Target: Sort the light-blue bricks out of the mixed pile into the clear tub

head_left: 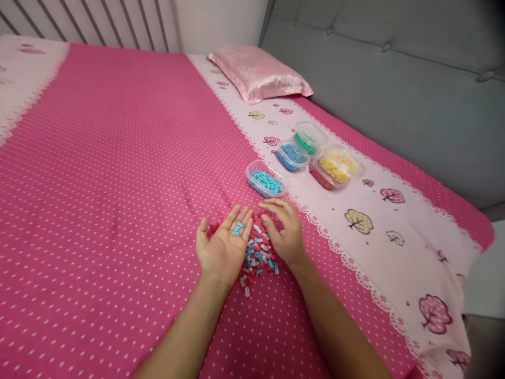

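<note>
Palm up, my left hand [224, 251] carries a few small light blue plastic pieces [238, 228] on its flat fingers. My right hand [287, 230] hovers just right of it, thumb and fingers curved and apart, with nothing visible between them. Under and between the hands lies a pile of small pieces [259, 256] in red, pink, white and light blue, partly covered by the left hand. Just beyond my right fingertips stands a clear plastic tub [250, 178] of light blue pieces.
Farther right stand more clear tubs: one with blue pieces [292, 156], one with green pieces [306, 143], and one with yellow pieces [335, 167] above red ones. A pink pillow [262, 71] lies on the bed [130, 158] near the grey padded headboard [390, 79].
</note>
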A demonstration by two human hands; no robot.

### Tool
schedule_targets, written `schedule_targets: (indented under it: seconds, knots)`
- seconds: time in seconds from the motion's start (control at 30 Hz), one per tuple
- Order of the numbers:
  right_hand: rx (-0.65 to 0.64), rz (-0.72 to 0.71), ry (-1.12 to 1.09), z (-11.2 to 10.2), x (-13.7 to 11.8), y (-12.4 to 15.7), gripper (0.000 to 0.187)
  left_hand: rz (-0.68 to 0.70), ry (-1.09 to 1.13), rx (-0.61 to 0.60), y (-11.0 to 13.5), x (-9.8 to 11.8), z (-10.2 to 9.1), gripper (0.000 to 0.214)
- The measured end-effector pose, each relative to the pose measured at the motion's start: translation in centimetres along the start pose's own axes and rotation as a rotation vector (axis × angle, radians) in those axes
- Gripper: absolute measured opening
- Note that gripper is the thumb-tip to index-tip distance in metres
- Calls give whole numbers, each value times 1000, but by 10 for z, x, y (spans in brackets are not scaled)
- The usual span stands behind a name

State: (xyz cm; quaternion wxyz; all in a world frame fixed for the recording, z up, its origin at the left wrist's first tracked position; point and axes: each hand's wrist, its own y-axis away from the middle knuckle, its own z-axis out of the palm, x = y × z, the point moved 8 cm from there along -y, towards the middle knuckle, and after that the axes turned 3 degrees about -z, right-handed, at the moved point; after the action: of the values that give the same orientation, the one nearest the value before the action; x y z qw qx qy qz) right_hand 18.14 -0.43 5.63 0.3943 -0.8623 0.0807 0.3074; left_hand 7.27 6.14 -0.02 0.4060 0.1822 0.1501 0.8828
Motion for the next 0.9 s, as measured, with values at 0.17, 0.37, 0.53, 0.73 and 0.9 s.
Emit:
schedule_targets:
  seconds: [0.17, 0.37, 0.53, 0.73, 0.9]
  knots:
    - [-215, 176, -124, -3, 29, 8, 17, 21, -1, 13, 0, 2, -2, 74]
    - [-593, 386, -181, 5, 51, 28, 23, 26, -10, 21, -1, 1, -2, 74]
    - [-621, 354, -109, 6, 50, 27, 19, 34, -16, 25, -1, 2, -2, 73]
    - [-630, 282, -27, 11, 44, 25, 20, 36, -19, 29, 0, 1, -2, 73]
    - [-596, 347, -56, 11, 49, 27, 16, 39, -23, 34, 0, 1, -2, 72]
